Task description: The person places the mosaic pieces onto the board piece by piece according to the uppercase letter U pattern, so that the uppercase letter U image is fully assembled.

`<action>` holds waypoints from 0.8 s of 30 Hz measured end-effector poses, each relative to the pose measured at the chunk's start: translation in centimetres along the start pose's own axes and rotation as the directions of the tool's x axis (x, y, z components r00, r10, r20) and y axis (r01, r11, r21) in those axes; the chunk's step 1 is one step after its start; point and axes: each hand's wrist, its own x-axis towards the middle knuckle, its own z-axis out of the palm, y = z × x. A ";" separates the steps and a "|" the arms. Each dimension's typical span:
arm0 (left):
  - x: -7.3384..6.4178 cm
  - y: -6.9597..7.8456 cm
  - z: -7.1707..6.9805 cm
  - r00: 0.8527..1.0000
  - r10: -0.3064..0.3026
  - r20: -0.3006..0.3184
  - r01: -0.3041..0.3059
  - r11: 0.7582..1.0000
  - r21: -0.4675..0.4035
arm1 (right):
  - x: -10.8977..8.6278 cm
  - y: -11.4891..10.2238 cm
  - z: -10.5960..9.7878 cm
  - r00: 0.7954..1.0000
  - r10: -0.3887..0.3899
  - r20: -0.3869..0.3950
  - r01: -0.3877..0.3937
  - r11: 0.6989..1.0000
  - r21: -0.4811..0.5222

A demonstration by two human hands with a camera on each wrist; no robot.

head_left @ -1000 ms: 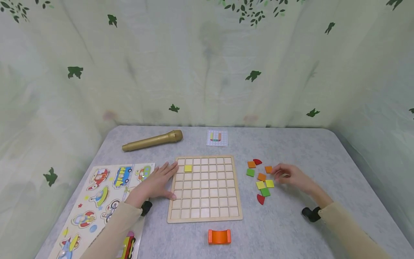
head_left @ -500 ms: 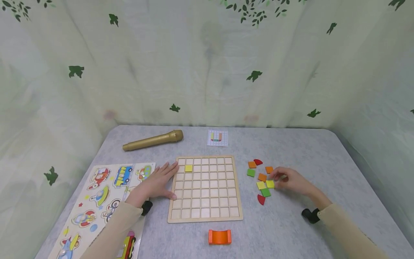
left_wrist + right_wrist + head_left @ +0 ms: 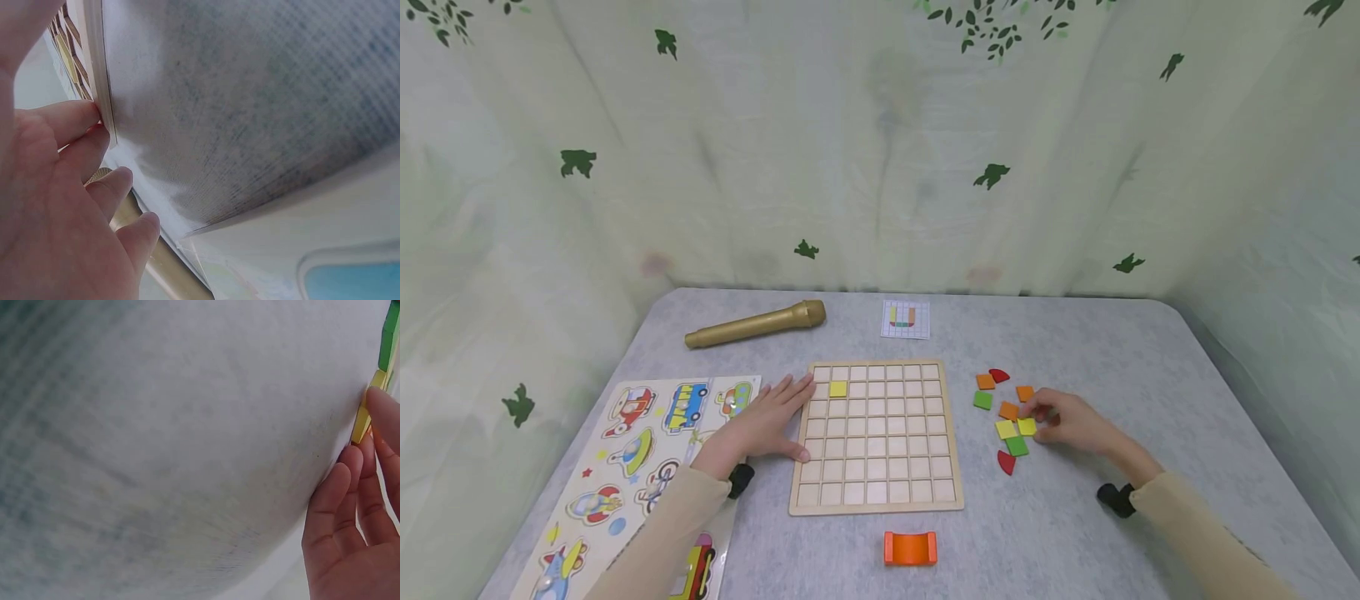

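A wooden grid board lies mid-table, with one yellow square tile in its second row. My left hand rests spread along the board's left edge; in the left wrist view its fingertips touch the wooden rim. To the right of the board, my right hand pinches another yellow square tile between thumb and fingers. That tile lies at the tabletop in the right wrist view. Around it are a second yellow tile, green tiles, orange tiles and red quarter-round pieces.
A picture puzzle board lies at the left under my left forearm. Behind the grid board are a gold microphone and a small card with a coloured pattern. An orange curved block sits in front.
My right hand has moved down and slightly left from beside the orange tile to the yellow tile, its thumb and fingers closing on it. My left hand stays at the board's edge.
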 end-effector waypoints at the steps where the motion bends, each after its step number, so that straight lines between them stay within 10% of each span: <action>1: 0.0 0.0 0.0 1.000 0.002 -0.003 -0.002 1.000 0.000 | 0.1 0.0 0.1 1.000 0.002 -0.002 -0.002 1.000 -0.017; 24: 0.0 -0.1 0.2 1.000 -0.006 0.003 0.006 1.000 0.004 | 1.0 -2.4 0.0 0.995 0.060 -0.074 -0.059 0.998 0.017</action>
